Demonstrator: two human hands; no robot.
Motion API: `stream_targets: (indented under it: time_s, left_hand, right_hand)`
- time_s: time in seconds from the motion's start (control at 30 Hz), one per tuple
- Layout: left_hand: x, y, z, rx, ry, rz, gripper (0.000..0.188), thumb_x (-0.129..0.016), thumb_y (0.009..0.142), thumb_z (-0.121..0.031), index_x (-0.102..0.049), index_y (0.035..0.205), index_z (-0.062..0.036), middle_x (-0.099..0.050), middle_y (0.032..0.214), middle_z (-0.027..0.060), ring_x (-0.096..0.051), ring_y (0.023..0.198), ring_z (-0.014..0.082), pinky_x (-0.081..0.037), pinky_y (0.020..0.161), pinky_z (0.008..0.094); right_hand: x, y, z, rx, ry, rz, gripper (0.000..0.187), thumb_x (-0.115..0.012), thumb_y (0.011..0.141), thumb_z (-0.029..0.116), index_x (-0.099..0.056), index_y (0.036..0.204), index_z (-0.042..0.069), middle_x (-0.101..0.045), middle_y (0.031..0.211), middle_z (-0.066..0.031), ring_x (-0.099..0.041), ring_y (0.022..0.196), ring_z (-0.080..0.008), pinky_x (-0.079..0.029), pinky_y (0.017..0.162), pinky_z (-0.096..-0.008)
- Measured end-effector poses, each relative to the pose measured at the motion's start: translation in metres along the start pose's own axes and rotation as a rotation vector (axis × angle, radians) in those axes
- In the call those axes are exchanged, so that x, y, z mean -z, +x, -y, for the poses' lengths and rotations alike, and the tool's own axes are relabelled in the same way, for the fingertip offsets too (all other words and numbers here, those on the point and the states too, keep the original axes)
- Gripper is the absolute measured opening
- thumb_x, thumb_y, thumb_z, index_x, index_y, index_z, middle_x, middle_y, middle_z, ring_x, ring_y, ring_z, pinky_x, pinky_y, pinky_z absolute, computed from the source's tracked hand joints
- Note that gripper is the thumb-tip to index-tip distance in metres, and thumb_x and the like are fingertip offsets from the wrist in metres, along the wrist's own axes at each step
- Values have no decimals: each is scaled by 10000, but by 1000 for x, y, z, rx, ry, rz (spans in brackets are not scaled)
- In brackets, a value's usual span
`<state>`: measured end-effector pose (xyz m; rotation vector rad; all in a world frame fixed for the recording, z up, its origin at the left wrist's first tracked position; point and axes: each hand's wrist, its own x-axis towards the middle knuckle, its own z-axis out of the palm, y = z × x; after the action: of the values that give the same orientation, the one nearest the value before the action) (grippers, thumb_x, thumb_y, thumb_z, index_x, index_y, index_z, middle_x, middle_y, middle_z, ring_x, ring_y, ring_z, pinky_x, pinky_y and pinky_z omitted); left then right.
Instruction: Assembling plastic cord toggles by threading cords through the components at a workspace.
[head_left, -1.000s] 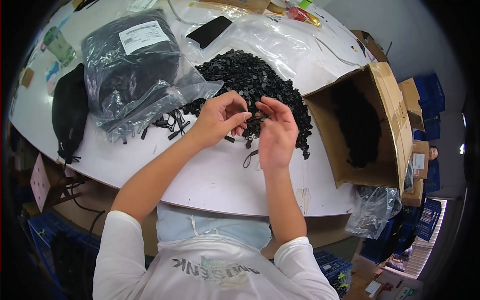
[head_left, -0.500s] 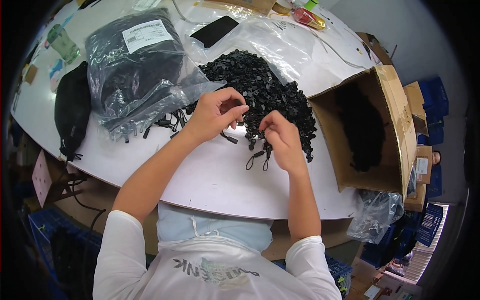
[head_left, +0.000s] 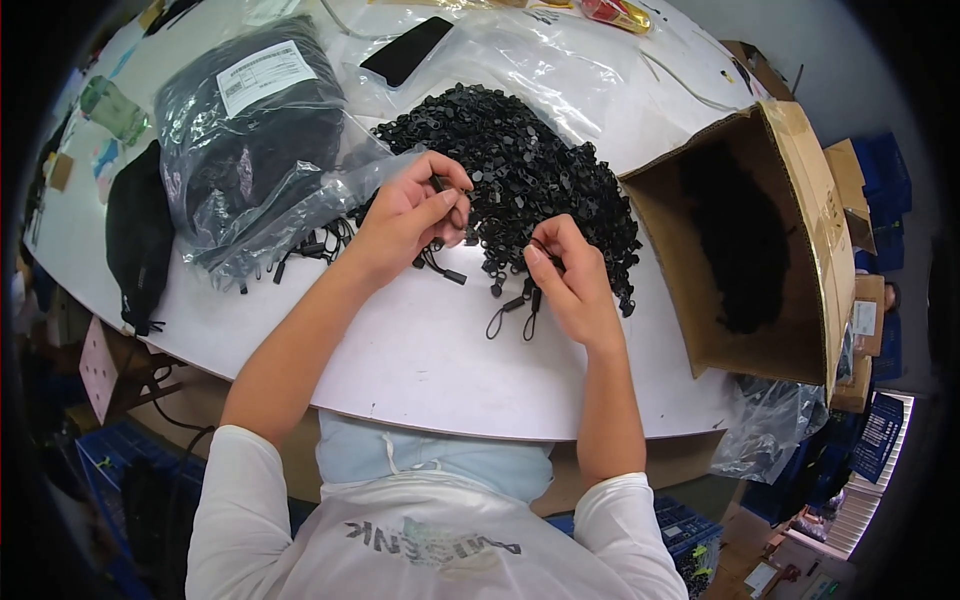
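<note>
My left hand [head_left: 408, 222] is closed in a pinch just in front of a heap of small black plastic pieces [head_left: 500, 150]. A black cord loop with a slim end piece [head_left: 452, 275] shows below its fingers; part of what it grips is hidden. To the right, my right hand [head_left: 575, 280] has thumb and forefinger together on a black cord. Two more looped black cords [head_left: 512, 316] dangle under that hand, over the white table [head_left: 450, 370]. More black cord loops [head_left: 322, 243] lie left of my left hand, beside the plastic bag.
A big clear bag of black goods [head_left: 250, 130] and a black pouch [head_left: 142, 235] lie at the left. An open cardboard box [head_left: 700, 335] holding a black mass stands at the right. Behind the heap are a phone [head_left: 407, 52] and clear plastic sheeting [head_left: 560, 75].
My hands have drawn farther apart, the left one shifting left and the right one slightly right. The whole view has also shifted a little. Cords still hang by the right hand.
</note>
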<state>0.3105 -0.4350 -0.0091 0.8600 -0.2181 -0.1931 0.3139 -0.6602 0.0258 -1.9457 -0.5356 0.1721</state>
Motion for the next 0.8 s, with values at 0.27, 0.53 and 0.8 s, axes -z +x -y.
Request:
stream_targets:
  time_s: [0.27,0.53,0.8]
  left_hand:
    - [-11,-7,3,-325,1616,-24,130,-634,808,-87,-603,930,-59,-572,773,88,-583,635,276,-455,567,368]
    - [-13,-4,0,-150,1803,83,111,-626,802,-119,-620,911,-100,-578,789,75,-621,749,278,-502,614,402]
    - [-7,-1,-1,-224,1809,224,76,-638,794,-127,-644,866,-102,-568,730,67,-616,710,268,-496,591,392]
  right_hand:
    - [1,1,-3,104,-287,3,130,-568,907,127,-524,845,22,-558,629,-119,-543,540,-280,-416,514,-342]
    - [-8,0,2,108,-274,-55,82,-566,904,101,-533,891,27,-580,645,-130,-582,572,-322,-437,526,-381]
    - [-11,1,0,150,-318,-40,69,-577,885,75,-528,877,27,-576,630,-127,-583,568,-315,-436,520,-384]
